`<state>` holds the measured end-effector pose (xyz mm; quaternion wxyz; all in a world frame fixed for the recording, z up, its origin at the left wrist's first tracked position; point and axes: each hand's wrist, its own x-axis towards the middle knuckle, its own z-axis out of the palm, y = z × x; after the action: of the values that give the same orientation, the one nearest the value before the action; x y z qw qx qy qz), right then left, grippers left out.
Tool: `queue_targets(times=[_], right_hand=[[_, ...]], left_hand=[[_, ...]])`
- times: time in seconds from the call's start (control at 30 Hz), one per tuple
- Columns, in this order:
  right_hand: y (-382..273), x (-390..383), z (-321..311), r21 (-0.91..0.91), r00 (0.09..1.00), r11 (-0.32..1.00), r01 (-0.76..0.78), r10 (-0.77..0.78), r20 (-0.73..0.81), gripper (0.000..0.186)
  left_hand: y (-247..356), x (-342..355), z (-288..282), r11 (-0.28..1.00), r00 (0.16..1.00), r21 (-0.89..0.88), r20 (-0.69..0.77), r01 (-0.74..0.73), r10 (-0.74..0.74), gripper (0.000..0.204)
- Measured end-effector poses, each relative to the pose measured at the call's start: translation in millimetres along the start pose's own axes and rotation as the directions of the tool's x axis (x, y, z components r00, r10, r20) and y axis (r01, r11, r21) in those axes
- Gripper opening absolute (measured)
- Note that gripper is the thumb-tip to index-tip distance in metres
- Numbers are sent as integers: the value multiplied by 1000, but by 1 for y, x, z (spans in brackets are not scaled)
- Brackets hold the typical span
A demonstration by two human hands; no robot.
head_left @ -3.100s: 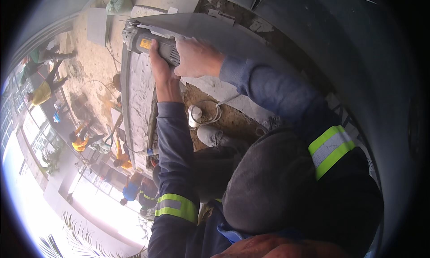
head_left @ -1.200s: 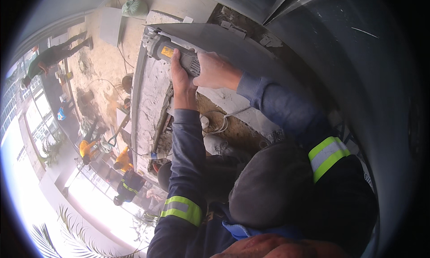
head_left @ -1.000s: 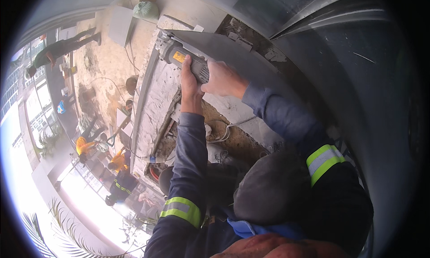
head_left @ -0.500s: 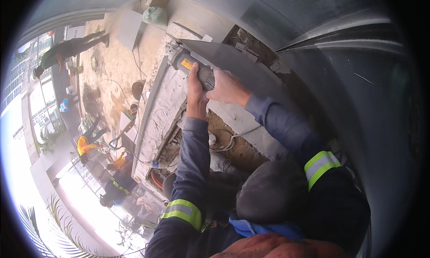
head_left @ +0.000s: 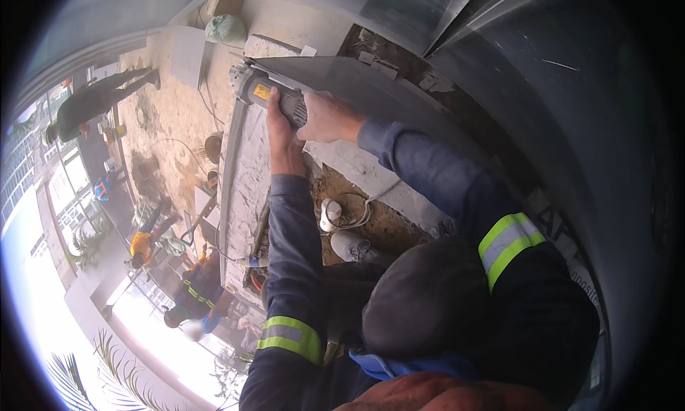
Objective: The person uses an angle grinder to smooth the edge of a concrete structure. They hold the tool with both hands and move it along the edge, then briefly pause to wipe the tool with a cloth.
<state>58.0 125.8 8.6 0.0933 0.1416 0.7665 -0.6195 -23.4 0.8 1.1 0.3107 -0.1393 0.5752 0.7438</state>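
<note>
Both of my hands are closed around a grey angle grinder [head_left: 289, 103] with a yellow label, held out in front of me. My left hand [head_left: 282, 129] grips its body from the near left side, thumb along the casing. At the rear end, my right hand [head_left: 330, 117] wraps the handle. The metal grinder head [head_left: 242, 81] points to the far left, by the edge of a dark grey panel [head_left: 342, 77]. Whether the disc touches that edge I cannot tell. Rough white mortar [head_left: 246, 150] lies below the tool.
A small white object [head_left: 330, 215] and a looped cable [head_left: 365, 210] lie near my shoe [head_left: 349, 245]. At the far left are a pale green bag [head_left: 225, 28] and a leaning board [head_left: 189, 58]. Several people work to the left, one in an orange top [head_left: 141, 248]. Dark sheeting [head_left: 571, 125] rises on the right.
Both hands and the grinder have shifted left and slightly up in view, still gripping. The surroundings have shifted too as my head turned; my shoe and the white object show more fully.
</note>
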Motion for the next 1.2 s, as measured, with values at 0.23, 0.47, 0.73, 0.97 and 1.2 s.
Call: queue_targets(times=[0.23, 0.47, 0.73, 0.97, 1.2], right_hand=[[2, 9, 4, 5, 1000, 1000, -11, 11, 16, 66], [-4, 11, 2, -39, 995, 998, -53, 56, 80, 69], [-4, -4, -2, -8, 1000, 1000, -5, 5, 16, 65], [-5, -28, -15, -82, 999, 996, -44, 45, 18, 68], [-19, -36, -27, -18, 995, 995, -95, 95, 36, 68]], left_hand=[[-1, 15, -11, 1000, 999, 16, 34, -10, 10, 40], [2, 19, -15, 1000, 998, 3, 64, 7, -7, 38], [-5, 5, -6, 1000, 999, -16, 27, 17, -17, 38], [-14, -20, 14, 995, 999, -102, 38, 9, -6, 32], [-11, -31, 26, 992, 1000, -125, 25, 3, 0, 33]])
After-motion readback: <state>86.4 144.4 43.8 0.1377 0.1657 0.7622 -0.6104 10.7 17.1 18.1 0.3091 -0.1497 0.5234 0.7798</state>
